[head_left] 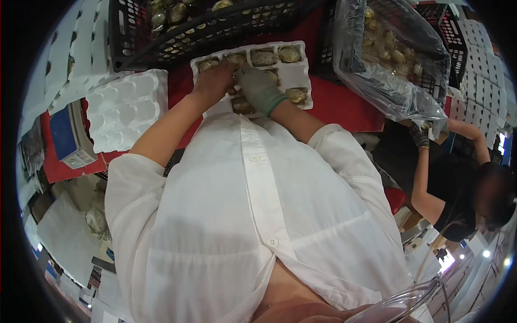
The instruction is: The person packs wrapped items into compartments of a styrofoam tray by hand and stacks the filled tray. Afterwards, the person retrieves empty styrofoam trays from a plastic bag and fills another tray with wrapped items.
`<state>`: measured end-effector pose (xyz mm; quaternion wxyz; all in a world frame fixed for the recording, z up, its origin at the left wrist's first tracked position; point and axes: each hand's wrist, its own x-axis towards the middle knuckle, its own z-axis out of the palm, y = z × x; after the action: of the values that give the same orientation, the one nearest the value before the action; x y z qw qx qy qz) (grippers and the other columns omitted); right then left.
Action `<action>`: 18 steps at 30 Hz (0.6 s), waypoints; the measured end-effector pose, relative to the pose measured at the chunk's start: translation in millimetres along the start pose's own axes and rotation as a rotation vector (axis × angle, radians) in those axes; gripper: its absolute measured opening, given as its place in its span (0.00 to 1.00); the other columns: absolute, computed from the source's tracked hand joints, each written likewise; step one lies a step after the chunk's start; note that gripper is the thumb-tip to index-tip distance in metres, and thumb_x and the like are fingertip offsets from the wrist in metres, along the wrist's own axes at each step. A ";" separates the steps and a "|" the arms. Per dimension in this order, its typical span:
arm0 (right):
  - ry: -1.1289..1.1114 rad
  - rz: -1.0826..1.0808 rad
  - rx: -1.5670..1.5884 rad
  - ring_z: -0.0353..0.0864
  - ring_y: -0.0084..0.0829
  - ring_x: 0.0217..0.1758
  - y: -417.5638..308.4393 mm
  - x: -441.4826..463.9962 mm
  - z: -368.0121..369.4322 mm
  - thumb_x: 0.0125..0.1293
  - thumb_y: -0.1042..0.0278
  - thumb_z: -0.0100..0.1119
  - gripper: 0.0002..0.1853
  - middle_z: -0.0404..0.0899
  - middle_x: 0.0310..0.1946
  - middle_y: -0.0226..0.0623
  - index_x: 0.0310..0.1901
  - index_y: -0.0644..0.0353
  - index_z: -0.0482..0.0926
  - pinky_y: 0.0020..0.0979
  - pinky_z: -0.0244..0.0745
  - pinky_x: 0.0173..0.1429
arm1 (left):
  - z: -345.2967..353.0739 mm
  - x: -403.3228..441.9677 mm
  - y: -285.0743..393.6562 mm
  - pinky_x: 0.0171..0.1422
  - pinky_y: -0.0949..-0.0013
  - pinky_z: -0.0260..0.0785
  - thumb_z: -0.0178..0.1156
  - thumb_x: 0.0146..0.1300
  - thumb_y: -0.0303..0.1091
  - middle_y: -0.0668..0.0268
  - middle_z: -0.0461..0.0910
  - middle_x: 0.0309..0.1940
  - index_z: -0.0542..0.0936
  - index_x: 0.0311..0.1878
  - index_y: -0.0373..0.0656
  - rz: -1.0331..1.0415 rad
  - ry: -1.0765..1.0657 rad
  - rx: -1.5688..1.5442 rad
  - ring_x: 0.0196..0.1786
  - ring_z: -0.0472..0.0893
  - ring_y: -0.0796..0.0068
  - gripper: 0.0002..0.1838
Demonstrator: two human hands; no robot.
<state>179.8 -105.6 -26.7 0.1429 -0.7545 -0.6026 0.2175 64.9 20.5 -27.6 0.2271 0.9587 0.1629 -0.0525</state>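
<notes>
A white foam tray [293, 72] with rows of compartments lies in front of me on the red tabletop. Several of its compartments hold brown-gold, egg-sized pieces [264, 57] that look wrapped in clear film; others are bare. My left hand [215, 81], ungloved, reaches over the tray's left half with its fingers curled down. Beside it, almost touching, is my right hand [256, 86] in a grey-green glove, fingers bent together toward the left fingertips. Whatever lies between the two hands is hidden by them.
Behind the tray stands a black perforated crate [204, 40] with more wrapped pieces. A plastic-lined crate [393, 59] of similar pieces is at the right. An upturned white tray [126, 107] and a blue box [70, 134] sit left. At right, a co-worker's gloved hand [419, 134] touches the liner.
</notes>
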 end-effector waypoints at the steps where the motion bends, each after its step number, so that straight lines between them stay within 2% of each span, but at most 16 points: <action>1: 0.007 -0.001 0.001 0.81 0.47 0.48 -0.5 -1.3 -7.3 0.62 0.67 0.57 0.10 0.78 0.46 0.49 0.43 0.62 0.76 0.43 0.77 0.49 | -2.5 1.1 -4.3 0.46 0.54 0.72 0.72 0.46 0.31 0.58 0.76 0.50 0.75 0.52 0.43 0.002 0.002 0.007 0.48 0.80 0.51 0.27; 3: 0.003 -0.003 0.078 0.81 0.47 0.47 -0.3 -1.3 -16.2 0.62 0.65 0.58 0.11 0.78 0.43 0.48 0.42 0.61 0.78 0.43 0.77 0.49 | -7.6 6.8 -11.4 0.48 0.54 0.72 0.72 0.46 0.31 0.59 0.77 0.45 0.76 0.52 0.44 0.029 -0.115 -0.245 0.49 0.80 0.52 0.27; 8: -0.080 0.069 -0.053 0.81 0.47 0.45 -6.7 6.1 -10.7 0.61 0.62 0.60 0.12 0.77 0.44 0.47 0.41 0.61 0.80 0.43 0.78 0.47 | -9.4 16.2 -7.9 0.50 0.55 0.72 0.72 0.45 0.32 0.56 0.79 0.42 0.76 0.52 0.43 -0.030 -0.189 -0.091 0.49 0.80 0.51 0.27; 13: -0.017 0.031 -0.041 0.82 0.47 0.45 -3.2 3.4 6.6 0.61 0.64 0.60 0.12 0.79 0.43 0.48 0.42 0.62 0.80 0.43 0.78 0.46 | 9.0 6.8 -16.2 0.51 0.53 0.72 0.69 0.48 0.31 0.54 0.80 0.45 0.75 0.52 0.41 0.040 -0.111 -0.057 0.51 0.79 0.50 0.25; 15: 0.052 -0.028 -0.037 0.82 0.46 0.45 -4.4 -1.1 12.3 0.60 0.65 0.59 0.13 0.78 0.44 0.48 0.44 0.64 0.78 0.43 0.78 0.46 | 13.0 -0.3 -18.6 0.47 0.53 0.73 0.66 0.53 0.32 0.54 0.80 0.43 0.76 0.47 0.41 0.098 0.035 0.019 0.48 0.81 0.51 0.17; 16: 0.029 -0.018 0.020 0.81 0.46 0.45 -2.2 0.0 15.1 0.60 0.66 0.59 0.14 0.77 0.45 0.48 0.45 0.65 0.76 0.44 0.78 0.47 | 8.5 1.4 -17.2 0.47 0.53 0.73 0.66 0.53 0.32 0.54 0.80 0.43 0.76 0.47 0.41 0.107 0.058 0.041 0.48 0.81 0.51 0.17; 18: 0.024 -0.017 -0.008 0.81 0.45 0.44 -5.6 2.2 5.6 0.61 0.66 0.58 0.12 0.76 0.44 0.48 0.43 0.64 0.76 0.43 0.78 0.46 | -1.0 -0.8 -2.1 0.46 0.52 0.73 0.63 0.55 0.31 0.55 0.79 0.43 0.75 0.46 0.41 0.038 -0.018 0.034 0.48 0.81 0.51 0.15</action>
<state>172.6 -102.3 -29.2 0.1491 -0.7523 -0.6082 0.2047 63.5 22.5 -27.5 0.2133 0.9648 0.1417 -0.0597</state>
